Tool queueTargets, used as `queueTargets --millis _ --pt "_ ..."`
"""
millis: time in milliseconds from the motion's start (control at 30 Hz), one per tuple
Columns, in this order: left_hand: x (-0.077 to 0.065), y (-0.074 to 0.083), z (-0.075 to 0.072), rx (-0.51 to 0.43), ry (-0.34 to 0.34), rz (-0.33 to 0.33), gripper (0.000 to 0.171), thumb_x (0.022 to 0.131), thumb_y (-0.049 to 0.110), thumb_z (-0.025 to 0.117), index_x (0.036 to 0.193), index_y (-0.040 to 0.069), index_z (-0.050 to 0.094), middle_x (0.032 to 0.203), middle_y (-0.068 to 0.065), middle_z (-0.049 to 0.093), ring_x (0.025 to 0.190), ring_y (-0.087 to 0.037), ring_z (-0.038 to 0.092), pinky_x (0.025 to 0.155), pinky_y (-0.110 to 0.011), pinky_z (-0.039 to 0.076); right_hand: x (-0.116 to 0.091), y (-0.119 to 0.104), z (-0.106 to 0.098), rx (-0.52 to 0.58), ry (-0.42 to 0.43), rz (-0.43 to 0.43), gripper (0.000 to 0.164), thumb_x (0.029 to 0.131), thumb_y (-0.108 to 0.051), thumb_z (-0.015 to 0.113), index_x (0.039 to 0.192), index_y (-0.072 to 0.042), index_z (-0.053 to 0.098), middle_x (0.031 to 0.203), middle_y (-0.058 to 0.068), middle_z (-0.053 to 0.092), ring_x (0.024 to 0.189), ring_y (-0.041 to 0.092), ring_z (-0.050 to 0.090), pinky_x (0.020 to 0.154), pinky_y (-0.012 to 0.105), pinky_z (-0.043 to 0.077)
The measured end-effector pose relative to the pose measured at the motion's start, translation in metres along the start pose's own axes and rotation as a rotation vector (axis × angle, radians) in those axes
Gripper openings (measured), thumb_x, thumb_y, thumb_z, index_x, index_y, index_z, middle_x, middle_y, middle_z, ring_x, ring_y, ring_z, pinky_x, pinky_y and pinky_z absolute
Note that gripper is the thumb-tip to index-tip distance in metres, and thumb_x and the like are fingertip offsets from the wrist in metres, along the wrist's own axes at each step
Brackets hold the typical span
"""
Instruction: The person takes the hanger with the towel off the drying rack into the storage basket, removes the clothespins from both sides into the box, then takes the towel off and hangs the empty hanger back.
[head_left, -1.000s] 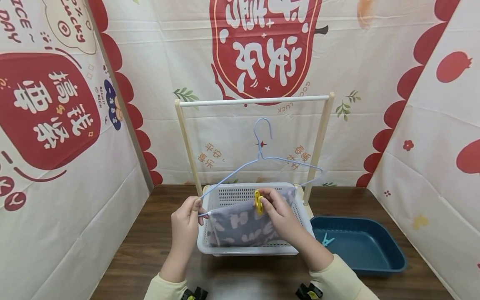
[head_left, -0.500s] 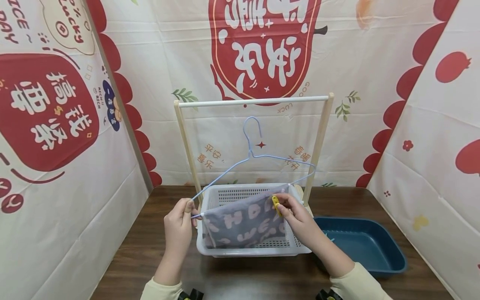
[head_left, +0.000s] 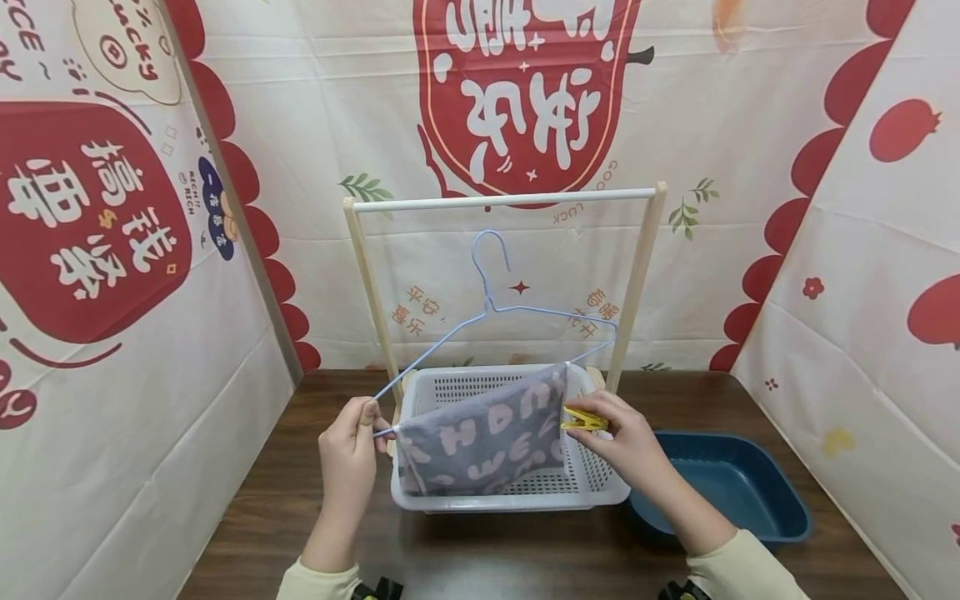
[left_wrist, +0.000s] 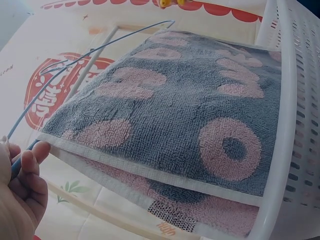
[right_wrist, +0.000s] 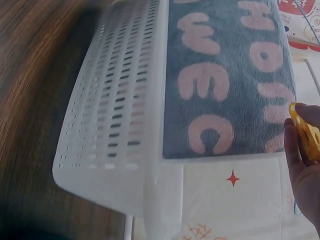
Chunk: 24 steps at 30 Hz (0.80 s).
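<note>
At 9 o'clock of grey-pink terry towel: left hand pinches blue wire hanger, likely steadying it | 3 o'clock: right hand pinches yellow plastic clip

head view faces forward-down; closer wrist views share towel

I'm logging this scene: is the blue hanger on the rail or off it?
Off: the blue hanger has its hook below the white rail, clear of it, and the left hand grips one end.
</note>
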<state>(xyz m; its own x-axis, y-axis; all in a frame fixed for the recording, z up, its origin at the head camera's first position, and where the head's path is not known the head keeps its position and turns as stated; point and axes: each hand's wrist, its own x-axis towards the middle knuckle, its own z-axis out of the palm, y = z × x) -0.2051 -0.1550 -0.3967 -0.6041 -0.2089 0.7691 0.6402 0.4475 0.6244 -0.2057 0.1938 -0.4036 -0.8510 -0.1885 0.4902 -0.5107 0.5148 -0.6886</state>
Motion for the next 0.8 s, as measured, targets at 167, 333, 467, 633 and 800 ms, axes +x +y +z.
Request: queueTargets --millis 167,333,467,633,800 --pt "-0.001 -0.003 -0.001 -0.006 -0.002 -0.008 0.019 0.094 -0.008 0.057 0.079 0.004 0.057 0.055 -0.003 0.059 0.043 -0.007 0.049 0.04 -0.017 0.037 -0.001 0.009 -0.005 -0.055 -0.017 -0.013 0.037 0.081 0.001 0.077 0.113 -0.014 0.071 0.107 -0.006 0.063 0.093 0.013 0.059 0.077 0.025 0.054" --pt "-0.001 -0.002 -0.001 -0.002 -0.008 -0.025 0.019 0.093 -0.01 0.056 0.079 0.002 0.056 0.056 -0.005 0.059 0.044 -0.009 0.05 0.041 -0.017 0.037 -0.005 0.021 -0.012 -0.117 -0.031 0.005 0.035 0.081 0.007 0.074 0.108 -0.014 0.072 0.106 -0.006 0.065 0.093 0.014 0.06 0.077 0.03 0.055" --pt "0.0 -0.002 -0.001 0.011 0.0 -0.031 0.019 0.093 -0.011 0.056 0.078 0.001 0.055 0.055 -0.004 0.058 0.043 -0.01 0.049 0.04 -0.017 0.037 -0.011 0.032 -0.017 -0.136 -0.034 0.081 0.032 0.083 0.007 0.073 0.104 -0.016 0.072 0.104 -0.005 0.065 0.095 0.017 0.06 0.08 0.038 0.055" --pt "0.0 -0.003 -0.002 0.019 -0.001 -0.037 0.019 0.094 -0.008 0.056 0.078 0.002 0.056 0.055 -0.002 0.058 0.043 -0.011 0.049 0.04 -0.017 0.036 -0.02 0.044 -0.023 -0.142 -0.036 0.168 0.026 0.084 0.005 0.072 0.105 -0.009 0.072 0.106 0.002 0.066 0.096 0.024 0.059 0.08 0.04 0.055" --pt "-0.002 -0.006 -0.002 -0.012 -0.007 -0.038 0.019 0.094 -0.007 0.056 0.079 0.004 0.057 0.056 0.001 0.059 0.043 -0.009 0.05 0.04 -0.017 0.037 -0.029 0.058 -0.029 -0.166 -0.025 0.248 0.023 0.085 0.002 0.072 0.106 -0.008 0.071 0.106 0.006 0.065 0.093 0.024 0.059 0.079 0.031 0.055"
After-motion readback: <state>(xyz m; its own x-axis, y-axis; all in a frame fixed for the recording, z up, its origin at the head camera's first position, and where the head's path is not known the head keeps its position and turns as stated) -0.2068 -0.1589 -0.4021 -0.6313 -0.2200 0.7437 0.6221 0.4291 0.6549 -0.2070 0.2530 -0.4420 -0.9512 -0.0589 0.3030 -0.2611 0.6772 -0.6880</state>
